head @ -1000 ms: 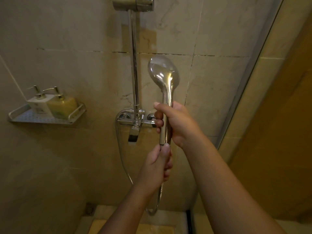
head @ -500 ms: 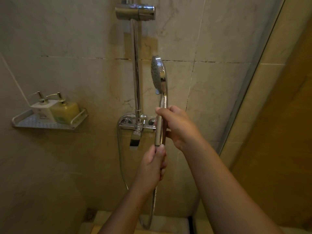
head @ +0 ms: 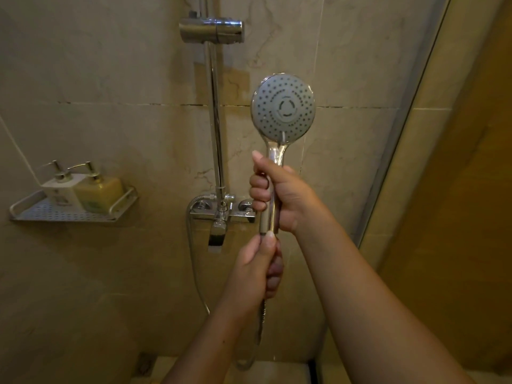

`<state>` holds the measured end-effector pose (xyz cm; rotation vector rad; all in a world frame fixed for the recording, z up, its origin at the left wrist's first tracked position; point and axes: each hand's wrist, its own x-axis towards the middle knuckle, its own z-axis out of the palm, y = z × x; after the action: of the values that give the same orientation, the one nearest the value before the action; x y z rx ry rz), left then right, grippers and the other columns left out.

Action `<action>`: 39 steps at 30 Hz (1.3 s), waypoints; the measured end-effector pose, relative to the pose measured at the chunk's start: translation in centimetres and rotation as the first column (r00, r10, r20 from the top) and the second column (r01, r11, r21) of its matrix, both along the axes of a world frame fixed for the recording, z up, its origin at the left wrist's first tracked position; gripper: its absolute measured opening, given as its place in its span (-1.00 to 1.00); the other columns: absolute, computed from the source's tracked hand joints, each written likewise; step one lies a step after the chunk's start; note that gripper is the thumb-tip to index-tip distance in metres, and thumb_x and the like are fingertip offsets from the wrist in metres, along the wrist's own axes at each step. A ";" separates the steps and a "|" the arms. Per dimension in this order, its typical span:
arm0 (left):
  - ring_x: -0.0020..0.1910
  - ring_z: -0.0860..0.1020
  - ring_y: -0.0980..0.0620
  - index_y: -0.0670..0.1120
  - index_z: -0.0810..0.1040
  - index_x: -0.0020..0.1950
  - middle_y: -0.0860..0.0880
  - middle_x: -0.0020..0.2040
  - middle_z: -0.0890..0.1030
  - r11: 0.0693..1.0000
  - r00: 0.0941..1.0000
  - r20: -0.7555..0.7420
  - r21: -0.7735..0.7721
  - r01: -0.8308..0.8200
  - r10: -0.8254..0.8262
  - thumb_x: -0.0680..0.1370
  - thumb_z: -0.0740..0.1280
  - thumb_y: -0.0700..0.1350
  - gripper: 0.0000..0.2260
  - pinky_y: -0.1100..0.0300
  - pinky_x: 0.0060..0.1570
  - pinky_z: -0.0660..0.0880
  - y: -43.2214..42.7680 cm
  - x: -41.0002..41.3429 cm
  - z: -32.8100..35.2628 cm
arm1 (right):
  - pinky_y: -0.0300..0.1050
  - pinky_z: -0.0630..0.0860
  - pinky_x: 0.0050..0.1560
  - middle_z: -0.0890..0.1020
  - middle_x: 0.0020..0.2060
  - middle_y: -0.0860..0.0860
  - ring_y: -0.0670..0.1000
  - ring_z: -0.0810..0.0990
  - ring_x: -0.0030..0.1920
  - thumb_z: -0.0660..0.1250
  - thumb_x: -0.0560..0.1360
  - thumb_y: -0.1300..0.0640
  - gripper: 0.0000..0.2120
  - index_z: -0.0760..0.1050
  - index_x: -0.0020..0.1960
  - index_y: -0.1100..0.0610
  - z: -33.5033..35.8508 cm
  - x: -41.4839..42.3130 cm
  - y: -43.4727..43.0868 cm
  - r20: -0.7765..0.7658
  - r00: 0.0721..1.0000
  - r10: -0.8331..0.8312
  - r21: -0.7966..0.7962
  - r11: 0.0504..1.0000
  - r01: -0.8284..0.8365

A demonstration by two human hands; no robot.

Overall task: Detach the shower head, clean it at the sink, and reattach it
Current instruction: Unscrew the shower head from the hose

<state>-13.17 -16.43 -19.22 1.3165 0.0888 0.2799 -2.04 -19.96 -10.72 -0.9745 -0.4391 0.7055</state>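
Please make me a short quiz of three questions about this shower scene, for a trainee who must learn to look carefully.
1. Which hand grips the handle of the shower head?
2. What does the left hand hold? A: the hose end just below the handle. B: a bottle. C: the tap.
3. True or false: the spray face is turned to the wall.
Key: 1 the right hand; 2 A; 3 false, it faces the camera.
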 end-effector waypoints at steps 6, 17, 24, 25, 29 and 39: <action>-0.58 0.21 0.20 -0.06 0.37 -0.12 0.12 -0.48 0.31 0.997 0.999 0.033 0.082 -0.007 0.004 0.55 0.15 0.14 -0.73 0.37 -0.60 0.16 0.4 0.0 0.5 | -0.20 0.49 -0.45 0.52 -0.39 0.01 -0.07 0.50 -0.45 0.41 0.50 -0.03 -0.77 0.48 -0.06 0.12 0.5 0.1 -0.7 -0.007 1.000 0.022 0.055 0.998 -0.022; -0.55 0.27 0.21 -0.06 0.36 -0.17 0.09 -0.44 0.37 0.972 0.996 -0.009 0.219 -0.086 0.090 0.65 0.14 0.00 -0.77 0.35 -0.58 0.19 -0.2 0.5 -0.3 | -0.15 0.51 -0.40 0.48 -0.35 0.01 -0.07 0.48 -0.42 0.33 0.56 0.21 -0.93 0.44 -0.06 0.12 -0.1 -0.9 -1.5 0.179 0.946 -0.270 -0.146 0.944 0.297; -0.58 0.17 0.20 -0.07 0.38 -0.14 0.08 -0.46 0.27 0.998 0.996 0.053 -0.016 0.067 -0.066 0.59 0.17 0.13 -0.72 0.41 -0.61 0.13 -0.9 0.1 0.3 | -0.25 0.34 -0.53 0.38 -0.48 -0.08 -0.14 0.33 -0.53 0.36 0.53 0.08 -0.84 0.45 -0.17 0.09 0.9 -0.3 -2.7 0.062 0.996 0.070 0.071 0.995 -0.075; -0.58 0.17 0.20 -0.07 0.38 -0.13 0.07 -0.46 0.26 0.997 0.995 0.061 -0.029 0.077 -0.075 0.58 0.16 0.12 -0.73 0.42 -0.62 0.13 -0.9 0.1 0.3 | -0.26 0.35 -0.54 0.38 -0.48 -0.08 -0.14 0.34 -0.54 0.35 0.52 0.06 -0.84 0.45 -0.18 0.09 0.9 -0.3 -2.7 0.055 0.992 0.115 0.096 0.988 -0.120; -0.58 0.18 0.19 -0.07 0.38 -0.12 0.09 -0.47 0.28 1.000 0.996 0.082 0.008 0.029 -0.029 0.58 0.16 0.13 -0.73 0.39 -0.61 0.13 -0.4 0.0 0.5 | -0.16 0.52 -0.38 0.55 -0.34 0.03 -0.04 0.53 -0.40 0.37 0.54 0.06 -0.80 0.50 0.06 0.18 1.0 -0.6 -2.4 0.124 0.991 0.045 0.044 0.998 -0.051; -0.54 0.28 0.19 -0.07 0.38 -0.13 0.09 -0.43 0.37 0.973 0.990 0.018 0.186 -0.140 0.140 0.59 0.18 0.08 -0.76 0.31 -0.57 0.20 -0.5 0.3 -0.2 | -0.04 0.56 -0.27 0.55 -0.28 0.02 -0.04 0.54 -0.36 0.38 0.54 0.09 -0.85 0.42 -0.02 0.11 -0.5 -1.4 -1.2 0.298 0.915 -0.272 -0.185 0.924 0.335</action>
<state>-12.92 -16.89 -19.44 1.4987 0.1552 0.4193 -3.48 -21.14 -11.22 -1.3367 -0.4321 0.3434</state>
